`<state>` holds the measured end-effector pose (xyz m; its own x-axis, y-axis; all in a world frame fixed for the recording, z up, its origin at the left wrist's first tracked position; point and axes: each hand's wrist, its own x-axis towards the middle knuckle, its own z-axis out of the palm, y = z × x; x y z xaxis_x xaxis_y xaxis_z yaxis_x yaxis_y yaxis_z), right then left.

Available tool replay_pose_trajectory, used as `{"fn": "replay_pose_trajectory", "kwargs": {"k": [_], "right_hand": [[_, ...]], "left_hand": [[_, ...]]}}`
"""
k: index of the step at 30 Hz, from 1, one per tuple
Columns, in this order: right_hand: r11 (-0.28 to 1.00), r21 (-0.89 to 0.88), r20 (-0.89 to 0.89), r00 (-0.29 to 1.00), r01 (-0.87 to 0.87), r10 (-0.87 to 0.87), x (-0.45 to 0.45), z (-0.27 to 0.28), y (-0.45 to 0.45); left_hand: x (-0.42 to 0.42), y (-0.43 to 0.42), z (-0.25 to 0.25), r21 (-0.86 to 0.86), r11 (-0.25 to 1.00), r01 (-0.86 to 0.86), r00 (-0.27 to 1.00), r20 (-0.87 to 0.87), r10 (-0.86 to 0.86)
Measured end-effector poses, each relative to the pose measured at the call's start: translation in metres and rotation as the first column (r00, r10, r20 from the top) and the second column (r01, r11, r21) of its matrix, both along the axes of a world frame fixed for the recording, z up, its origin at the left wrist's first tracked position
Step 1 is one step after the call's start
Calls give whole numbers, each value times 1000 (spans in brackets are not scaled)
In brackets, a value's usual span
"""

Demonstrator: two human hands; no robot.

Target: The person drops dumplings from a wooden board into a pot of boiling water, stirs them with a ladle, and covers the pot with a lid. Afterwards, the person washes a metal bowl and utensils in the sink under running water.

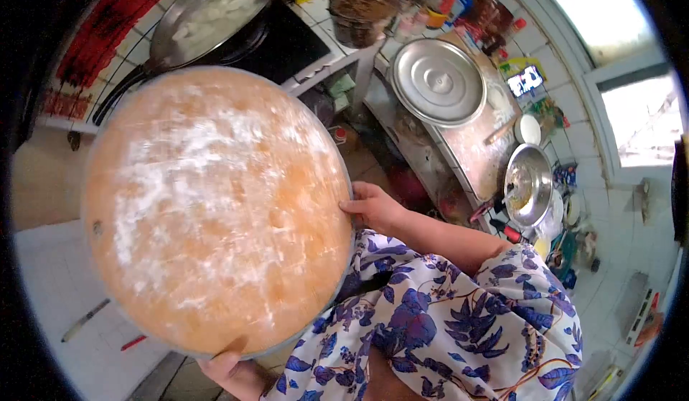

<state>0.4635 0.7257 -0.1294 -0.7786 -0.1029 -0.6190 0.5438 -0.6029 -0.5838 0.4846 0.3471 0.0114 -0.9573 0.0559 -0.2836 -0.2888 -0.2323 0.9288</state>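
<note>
Pretty crammed kitchen here, with white tiled walls and stuff packed along the counters. Going left to right, a wide silver metal pan with a long black handle, holding pale, soft-looking pieces, is seen at the black glossy cooktop. Below it in view, a big round tan board with a grey rim is held up, its face dusted with white flour. No long axis to speak of, since it's basically a circle

The rim is gripped at the bottom by the left hand, thumb over the edge, and at the side nearest the body by the right hand, thumb on the face. The fingers behind can't really be made out. Of the two, the right hand is seen nearer the pan

Further right, a round silver lid is set on the floury worktop, then a shiny steel bowl, then a bright white-framed window
</note>
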Motion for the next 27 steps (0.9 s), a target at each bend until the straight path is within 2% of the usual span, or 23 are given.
{"fn": "replay_pose_trajectory", "kwargs": {"k": [1,2,4,6,8,10,12,13,14,16,18,21,24,26,27], "right_hand": [[999,-40,69,998,-8,10,17,-19,8],[998,-58,74,997,35,-30,38,-55,13],[989,-86,176,979,119,-102,73,-61,27],[973,-98,238,955,208,-180,107,-83,40],[929,-140,288,912,341,-292,132,-103,53],[862,-97,364,824,498,-434,147,-117,70],[792,38,401,717,609,-571,153,-128,86],[796,151,421,690,587,-589,162,-149,97],[790,181,449,665,586,-596,165,-151,106],[787,259,471,638,560,-609,172,-162,120],[758,351,493,580,550,-649,193,-190,122],[767,450,552,532,458,-642,223,-226,118],[791,500,614,501,352,-610,245,-222,113],[804,553,663,469,219,-584,256,-221,105],[813,549,666,487,193,-565,268,-230,98]], "left_hand": [[-1,21,0,-75,996,-47,997,56,51],[-9,46,-2,-86,996,-14,997,78,21],[-25,95,-3,-108,993,52,992,121,-39],[-42,111,-30,-38,978,207,958,210,-195],[-68,137,-62,60,956,288,900,324,-292],[-82,162,-110,70,942,328,833,449,-323],[-94,193,-169,193,901,388,768,474,-431],[-102,206,-201,256,885,390,716,520,-466],[-111,219,-237,325,859,395,647,565,-512],[-124,246,-316,390,854,343,600,609,-519],[-142,285,-370,426,850,310,533,663,-526],[-154,355,-426,360,884,299,472,749,-465],[-168,438,-435,288,908,304,436,805,-402],[-176,468,-462,393,818,420,402,728,-556],[-184,477,-484,408,824,393,374,747,-549]]}}
